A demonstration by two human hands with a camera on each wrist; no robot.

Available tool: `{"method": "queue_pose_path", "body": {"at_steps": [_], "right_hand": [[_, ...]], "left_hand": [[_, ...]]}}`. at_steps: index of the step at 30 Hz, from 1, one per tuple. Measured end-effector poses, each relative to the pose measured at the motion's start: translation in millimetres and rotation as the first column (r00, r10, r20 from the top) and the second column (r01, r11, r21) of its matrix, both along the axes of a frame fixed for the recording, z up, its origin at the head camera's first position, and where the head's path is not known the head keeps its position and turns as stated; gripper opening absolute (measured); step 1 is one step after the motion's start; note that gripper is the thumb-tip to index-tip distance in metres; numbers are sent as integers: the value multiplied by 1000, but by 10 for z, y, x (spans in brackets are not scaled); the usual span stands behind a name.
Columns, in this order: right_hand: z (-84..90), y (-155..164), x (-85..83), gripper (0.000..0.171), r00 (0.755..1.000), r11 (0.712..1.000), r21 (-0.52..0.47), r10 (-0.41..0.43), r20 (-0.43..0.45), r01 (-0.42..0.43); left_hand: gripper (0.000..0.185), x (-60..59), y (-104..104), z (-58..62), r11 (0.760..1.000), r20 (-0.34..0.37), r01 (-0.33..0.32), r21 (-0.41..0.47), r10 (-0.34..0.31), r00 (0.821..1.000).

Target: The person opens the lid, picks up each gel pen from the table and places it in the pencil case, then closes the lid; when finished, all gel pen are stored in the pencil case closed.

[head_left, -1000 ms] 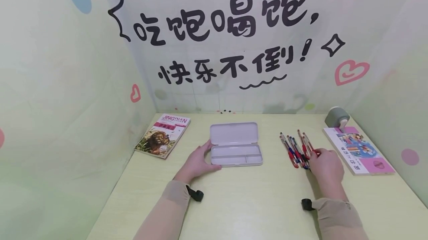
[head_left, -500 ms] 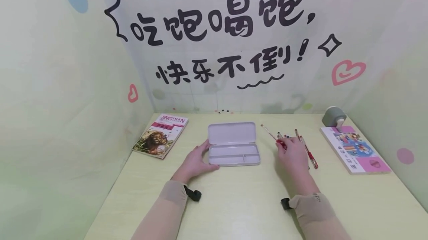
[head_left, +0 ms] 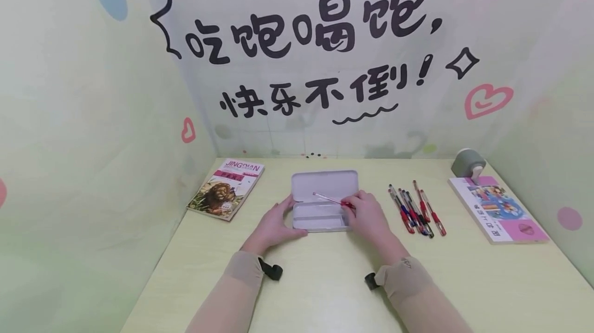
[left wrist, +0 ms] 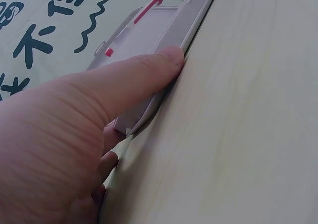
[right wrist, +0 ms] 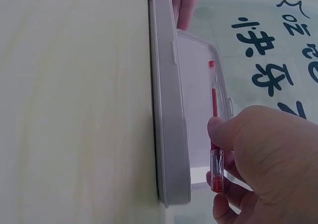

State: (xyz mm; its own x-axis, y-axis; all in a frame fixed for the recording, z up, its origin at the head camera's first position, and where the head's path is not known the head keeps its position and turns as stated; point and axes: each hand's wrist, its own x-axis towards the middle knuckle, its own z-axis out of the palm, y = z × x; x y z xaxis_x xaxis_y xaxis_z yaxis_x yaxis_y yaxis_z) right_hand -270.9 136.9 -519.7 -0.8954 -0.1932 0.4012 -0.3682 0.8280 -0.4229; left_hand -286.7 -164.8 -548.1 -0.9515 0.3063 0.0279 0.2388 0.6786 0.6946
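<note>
A pale lilac pencil case (head_left: 320,181) lies on the table with its lid raised back, showing a long compartment and narrower ones in front. My left hand (head_left: 274,225) grips its left end; in the left wrist view the thumb (left wrist: 149,72) presses the front wall while the other fingers reach round the end. My right hand (head_left: 371,222) pinches a red gel pen (right wrist: 214,102) with a clear cap. The pen is over the case, its thin end pointing left. My right hand hides the right end of the case in the head view.
Several red, blue and black pens (head_left: 413,214) lie in a loose bunch right of the case. A pink-and-white book (head_left: 498,209) lies farther right, with a grey object (head_left: 467,163) at its back end. A lion-cover book (head_left: 226,188) lies back left.
My right hand has picked a red pen from the bunch and carried it left over the pencil case. My left hand has stayed at the case's left end.
</note>
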Motion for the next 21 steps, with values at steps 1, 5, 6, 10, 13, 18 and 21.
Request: {"method": "queue_pose_path", "body": {"at_steps": [1,5,6,10,13,18,21], "right_hand": [[2,-37,-6,14,1000,1000,17,17,2,-17],[34,-161,-12,16,997,996,61,61,40,-63],[42,-185,-12,17,996,995,70,66,56,-70],[61,-271,-14,19,991,990,106,77,106,-88],[61,-326,-17,17,988,987,127,79,131,-95],[21,-376,-32,16,978,986,134,73,194,-100],[2,-379,-36,16,973,986,129,71,221,-101]], "left_hand": [[131,-2,5,8,1000,1,-2,-3,2,1000],[130,2,23,39,1000,10,-13,-11,13,1000],[129,4,26,46,1000,10,-14,-11,14,1000],[127,12,30,62,1000,8,-13,-11,13,1000],[126,17,22,61,1000,6,-13,-6,13,1000],[128,19,10,32,1000,19,-23,7,23,1000],[128,18,7,13,1000,26,-26,4,26,999]]}}
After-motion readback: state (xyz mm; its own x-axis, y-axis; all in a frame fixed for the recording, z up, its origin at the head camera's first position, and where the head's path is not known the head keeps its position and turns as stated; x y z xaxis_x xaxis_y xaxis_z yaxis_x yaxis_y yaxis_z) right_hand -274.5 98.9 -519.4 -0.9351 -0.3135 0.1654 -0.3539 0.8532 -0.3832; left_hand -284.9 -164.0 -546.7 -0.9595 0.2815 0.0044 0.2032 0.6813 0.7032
